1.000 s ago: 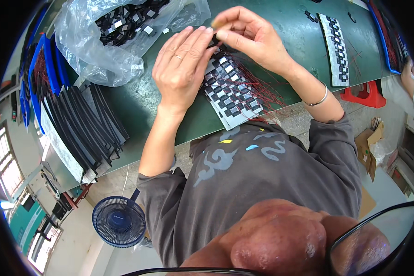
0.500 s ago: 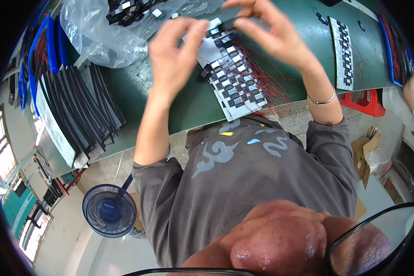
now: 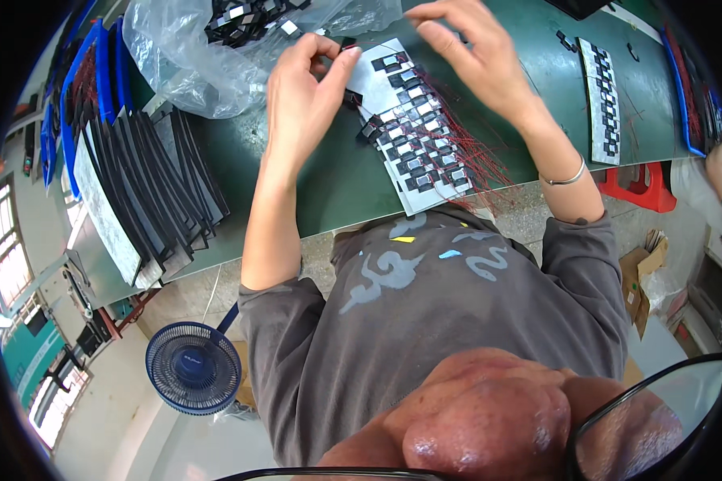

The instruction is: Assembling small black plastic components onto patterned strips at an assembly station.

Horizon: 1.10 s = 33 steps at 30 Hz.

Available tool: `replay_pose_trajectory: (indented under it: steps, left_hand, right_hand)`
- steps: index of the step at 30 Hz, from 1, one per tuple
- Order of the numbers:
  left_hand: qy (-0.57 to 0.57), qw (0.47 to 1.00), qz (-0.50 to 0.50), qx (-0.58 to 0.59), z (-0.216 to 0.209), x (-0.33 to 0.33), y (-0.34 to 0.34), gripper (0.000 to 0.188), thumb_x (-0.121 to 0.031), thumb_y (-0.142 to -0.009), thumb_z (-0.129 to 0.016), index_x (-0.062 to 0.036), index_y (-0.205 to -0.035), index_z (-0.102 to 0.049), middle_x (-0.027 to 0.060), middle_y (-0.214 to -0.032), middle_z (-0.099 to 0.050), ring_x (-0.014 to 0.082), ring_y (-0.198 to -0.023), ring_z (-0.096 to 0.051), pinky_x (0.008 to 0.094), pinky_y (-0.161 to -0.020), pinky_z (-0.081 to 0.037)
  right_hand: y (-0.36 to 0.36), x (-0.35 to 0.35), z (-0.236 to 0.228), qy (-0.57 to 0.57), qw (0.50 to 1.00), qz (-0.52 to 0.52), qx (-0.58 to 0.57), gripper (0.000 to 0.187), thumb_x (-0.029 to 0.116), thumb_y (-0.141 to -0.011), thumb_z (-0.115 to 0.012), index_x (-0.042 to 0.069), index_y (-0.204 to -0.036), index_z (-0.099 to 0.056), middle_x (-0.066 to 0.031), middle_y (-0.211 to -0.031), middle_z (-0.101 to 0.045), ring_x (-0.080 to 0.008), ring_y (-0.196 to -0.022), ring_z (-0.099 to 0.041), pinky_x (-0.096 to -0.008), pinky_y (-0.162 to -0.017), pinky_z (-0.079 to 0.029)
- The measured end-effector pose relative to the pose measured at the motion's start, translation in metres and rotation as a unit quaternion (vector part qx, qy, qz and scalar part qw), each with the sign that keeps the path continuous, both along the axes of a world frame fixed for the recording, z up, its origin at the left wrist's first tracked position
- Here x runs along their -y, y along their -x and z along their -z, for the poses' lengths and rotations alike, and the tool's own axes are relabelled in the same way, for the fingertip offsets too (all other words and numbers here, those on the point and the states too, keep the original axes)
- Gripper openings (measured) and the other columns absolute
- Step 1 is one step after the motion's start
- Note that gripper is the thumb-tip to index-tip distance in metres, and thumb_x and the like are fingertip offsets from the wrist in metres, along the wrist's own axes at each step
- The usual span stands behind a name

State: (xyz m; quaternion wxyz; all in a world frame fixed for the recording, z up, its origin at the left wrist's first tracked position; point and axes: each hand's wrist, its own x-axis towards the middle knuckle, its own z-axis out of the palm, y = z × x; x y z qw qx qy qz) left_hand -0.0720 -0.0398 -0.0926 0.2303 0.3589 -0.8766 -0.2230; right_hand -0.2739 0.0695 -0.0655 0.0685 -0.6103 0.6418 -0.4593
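From my feed, far left: glossy blue trays (image 3: 121, 68) with red wire bundled in one, then a fanned stack of long, thin dark strips (image 3: 148, 176) with a pale face outermost. Round blue fan (image 3: 192, 365) with fine radial grille below table level. Crinkled clear bag (image 3: 188, 76) next, small square black blocks (image 3: 237, 24) heaped at it. Left hand (image 3: 301, 92) curled, thumb and forefinger drawn close with a small black piece (image 3: 347, 42) at the tips; can't tell if it's pinched. White card (image 3: 375, 76) lies just beside it on the smooth green table (image 3: 329, 192), slanted, rows of black blocks on it, thin red wires (image 3: 480, 156) fraying off its right side. Right hand (image 3: 481, 60) hovers past the card's far end, thumb and forefinger apart, metal bangle (image 3: 568, 178) on the wrist. Further right, second white card (image 3: 597, 120), block-covered, and moulded red plastic stool (image 3: 659, 194).
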Motion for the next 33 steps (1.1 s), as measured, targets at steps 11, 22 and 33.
replay_pose_trajectory:
  steps: [11,22,33]
  left_hand:
    - [-0.436,0.882,0.125,-0.128,-0.008,-0.027,0.009,0.025,-0.016,-0.102,-0.046,-0.0031,-0.112,-0.064,-0.0039,-0.074,-0.055,0.003,-0.063,-0.042,0.0206,-0.055,-0.034]
    - [-0.473,0.858,0.164,-0.11,-0.017,-0.032,0.01,0.024,-0.018,-0.099,-0.055,0.0024,-0.105,-0.067,-0.0039,-0.07,-0.055,0.0029,-0.065,-0.046,0.0198,-0.06,-0.037]
    - [-0.55,0.82,0.102,-0.126,-0.016,-0.023,0.009,0.021,-0.023,-0.097,-0.058,-0.0058,-0.1,-0.07,-0.008,-0.068,-0.056,-0.0026,-0.052,-0.035,0.0168,-0.045,-0.022]
  right_hand:
    - [0.01,0.001,0.028,-0.032,0.99,-0.135,-0.02,0.01,0.01,-0.09,-0.061,0.0,-0.085,-0.06,-0.0113,-0.084,-0.057,-0.0296,-0.081,-0.052,-0.0372,-0.073,-0.042]
    - [0.007,0.007,0.03,0.072,0.979,-0.188,-0.026,0.008,0.007,-0.089,-0.062,0.001,-0.086,-0.057,-0.0125,-0.083,-0.053,-0.0308,-0.082,-0.051,-0.0372,-0.074,-0.042]
    - [0.003,-0.001,0.026,0.062,0.979,-0.189,0.033,0.007,0.002,-0.088,-0.062,-0.001,-0.087,-0.056,-0.0142,-0.081,-0.051,-0.0312,-0.075,-0.054,-0.0361,-0.067,-0.044]
